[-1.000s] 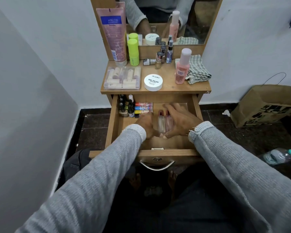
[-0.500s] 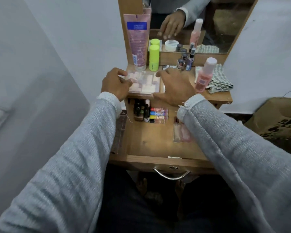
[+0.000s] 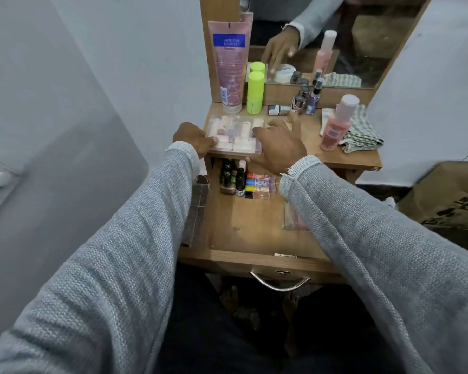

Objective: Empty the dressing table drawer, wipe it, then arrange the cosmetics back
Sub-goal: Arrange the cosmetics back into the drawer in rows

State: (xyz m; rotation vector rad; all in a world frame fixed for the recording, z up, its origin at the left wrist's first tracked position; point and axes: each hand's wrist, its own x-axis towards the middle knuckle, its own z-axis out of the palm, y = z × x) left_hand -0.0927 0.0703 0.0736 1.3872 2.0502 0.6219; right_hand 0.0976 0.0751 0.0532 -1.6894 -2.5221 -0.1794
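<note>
Left hand curled at the left edge of the clear plastic case, fingers bent against its side — touching it, though whether truly gripped cannot be told. Case lying flat on the dressing table top, near the front edge, above the open drawer. Right hand spread wide at the case's right side, fingers fanned over the top, nothing closed in it.

Judged from this: case being taken in both hands for the move down into the drawer. Best done by pinching both short sides evenly, lifting level so the pale tubes inside stay put, clearing the front edge before lowering. Worth watching the right sleeve — close to the pink pump bottle and the small vials behind.

In the drawer already: dark small bottles at the back left, coloured sticks beside them, a clear pouch at the right. Bare wood in the middle front looks the natural spot.
</note>
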